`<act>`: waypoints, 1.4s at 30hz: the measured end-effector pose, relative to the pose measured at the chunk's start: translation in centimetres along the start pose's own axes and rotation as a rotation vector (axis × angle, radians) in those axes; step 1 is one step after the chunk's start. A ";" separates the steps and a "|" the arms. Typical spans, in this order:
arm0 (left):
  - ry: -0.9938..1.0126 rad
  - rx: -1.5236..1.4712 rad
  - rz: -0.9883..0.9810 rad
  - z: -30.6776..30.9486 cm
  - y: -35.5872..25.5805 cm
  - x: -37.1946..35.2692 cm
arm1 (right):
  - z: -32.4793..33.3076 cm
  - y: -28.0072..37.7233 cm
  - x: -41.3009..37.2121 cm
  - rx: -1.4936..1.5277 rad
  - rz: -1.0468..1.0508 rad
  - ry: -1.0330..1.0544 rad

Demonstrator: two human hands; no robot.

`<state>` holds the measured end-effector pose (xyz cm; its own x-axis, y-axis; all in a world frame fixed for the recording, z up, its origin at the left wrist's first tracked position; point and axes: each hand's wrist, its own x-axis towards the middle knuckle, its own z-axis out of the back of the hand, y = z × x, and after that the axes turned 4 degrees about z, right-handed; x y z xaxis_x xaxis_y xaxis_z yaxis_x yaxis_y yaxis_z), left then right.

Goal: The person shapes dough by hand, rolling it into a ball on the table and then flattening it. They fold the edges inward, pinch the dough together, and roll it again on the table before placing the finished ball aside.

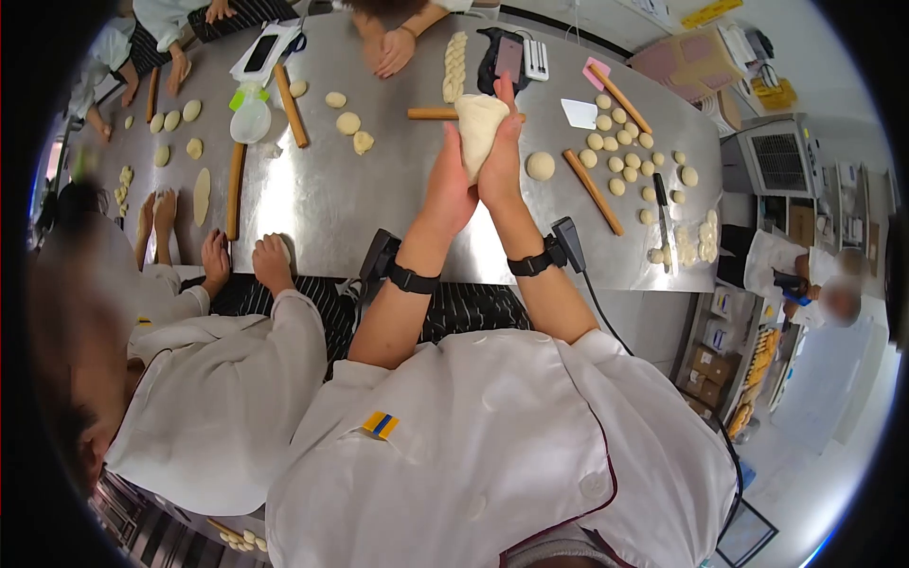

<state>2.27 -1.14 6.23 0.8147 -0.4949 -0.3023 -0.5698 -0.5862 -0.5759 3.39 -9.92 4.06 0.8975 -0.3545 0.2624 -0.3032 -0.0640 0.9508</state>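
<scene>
Above the steel table, a pale piece of dough (480,131), wide at the top and narrowing downward, is held between my two palms. My left hand (449,187) presses it from the left, and my right hand (502,156) presses from the right with its fingers stretched upward. Both wrists wear black straps with box-shaped devices. Partly hidden behind the dough lies a wooden rolling pin (431,114). A round dough ball (541,167) rests just right of my right hand. Farther back is a braided dough strand (455,68).
On the right are many dough balls (617,186), another rolling pin (594,193), a white scraper (579,114) and a long knife (664,218). A phone (508,57) lies at the back. Co-workers' hands (273,262) rest at the table edge to my left.
</scene>
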 end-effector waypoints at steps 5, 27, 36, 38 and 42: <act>0.234 -0.013 -0.241 -1.9 -0.1 1.0 | 1.7 2.5 1.7 0.050 -0.077 -0.018; -0.149 0.236 -0.567 -4.7 0.6 6.6 | 2.0 7.9 3.6 0.267 0.011 0.069; -0.108 0.439 -0.767 -6.0 -2.5 5.2 | 1.1 6.8 0.9 0.634 -0.375 0.035; -0.083 0.468 -0.782 -6.2 -2.6 5.0 | 0.8 7.1 0.5 0.755 -0.397 0.007; -0.335 0.968 -1.183 -7.0 -2.1 4.4 | 0.9 6.7 0.9 0.822 -0.380 -0.068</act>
<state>6.33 -6.60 11.41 0.7933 0.1685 0.5851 0.5635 0.1607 -0.8103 1.83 -11.51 10.50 0.9708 -0.2262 -0.0801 -0.1469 -0.8241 0.5470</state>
